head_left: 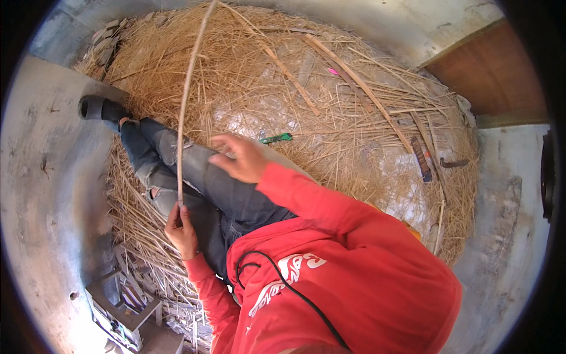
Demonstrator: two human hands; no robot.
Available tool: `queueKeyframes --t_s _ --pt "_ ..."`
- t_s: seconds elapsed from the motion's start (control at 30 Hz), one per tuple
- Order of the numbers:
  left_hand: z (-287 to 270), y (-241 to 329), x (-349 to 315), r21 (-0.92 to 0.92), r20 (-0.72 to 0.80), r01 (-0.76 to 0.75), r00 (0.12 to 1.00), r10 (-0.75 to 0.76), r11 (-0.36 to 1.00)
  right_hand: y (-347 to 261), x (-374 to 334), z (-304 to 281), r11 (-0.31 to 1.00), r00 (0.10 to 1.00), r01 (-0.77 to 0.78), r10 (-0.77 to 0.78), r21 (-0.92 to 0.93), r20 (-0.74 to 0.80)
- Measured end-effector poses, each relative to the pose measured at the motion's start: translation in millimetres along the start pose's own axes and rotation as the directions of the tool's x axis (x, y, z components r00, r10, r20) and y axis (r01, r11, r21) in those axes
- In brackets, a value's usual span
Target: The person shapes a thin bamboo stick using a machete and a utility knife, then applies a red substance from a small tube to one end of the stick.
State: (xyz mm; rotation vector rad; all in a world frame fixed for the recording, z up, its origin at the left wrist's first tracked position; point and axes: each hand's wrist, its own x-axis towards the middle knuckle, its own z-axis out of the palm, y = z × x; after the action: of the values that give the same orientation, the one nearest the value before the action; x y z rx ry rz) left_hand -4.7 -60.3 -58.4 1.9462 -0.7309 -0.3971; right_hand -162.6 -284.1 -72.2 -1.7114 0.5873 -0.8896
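Straw (330, 112) covers the floor around you, and your left hand (181, 231) is clamped on the lower end of a long cane (187, 94) rising past your knee, while your right hand (240, 158) hovers apart-fingered above your thigh.

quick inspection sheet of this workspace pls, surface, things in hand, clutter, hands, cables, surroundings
surface: concrete floor covered by a deep heap of straw-like shavings.
job's things: long thin cane strip, lower end held, curving up across the heap.
clutter: split cane slats, green-handled tool, dark flat tool, small stand of strips.
hands: left hand closed on the strip's end; right hand open above the knee, holding nothing.
cables: black cable across the red hoodie.
surroundings: pale wall, brown wooden panel at right.
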Motion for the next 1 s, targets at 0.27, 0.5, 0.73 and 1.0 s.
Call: queueKeyframes --t_s 0.27,0.5,0.73,1.0 --pt "-53.8 -22.8 54.4 -0.068 -0.121 -0.01 0.993 0.002 0.998 151.9 -322.8 -410.7 -0.468 0.267 -0.721 0.492 -0.511 -0.828" --pt "-88.9 -25.8 81.4 -0.233 -0.159 0.042 0.984 -0.081 0.972 54.4 -490.7 -443.9 -0.615 -0.187 -0.739 0.58 -0.276 -0.793" --pt "-76.7 -18.9 89.9 -0.312 -0.126 0.094 0.982 -0.14 0.945 56.6 -503.8 -417.5 -0.523 -0.168 -0.808 0.647 -0.272 -0.744" --pt "-50.7 -24.5 91.8 -0.277 -0.109 0.068 0.989 -0.101 0.959 52.2 -540.5 -411.6 -0.545 -0.22 -0.799 0.659 -0.255 -0.719"
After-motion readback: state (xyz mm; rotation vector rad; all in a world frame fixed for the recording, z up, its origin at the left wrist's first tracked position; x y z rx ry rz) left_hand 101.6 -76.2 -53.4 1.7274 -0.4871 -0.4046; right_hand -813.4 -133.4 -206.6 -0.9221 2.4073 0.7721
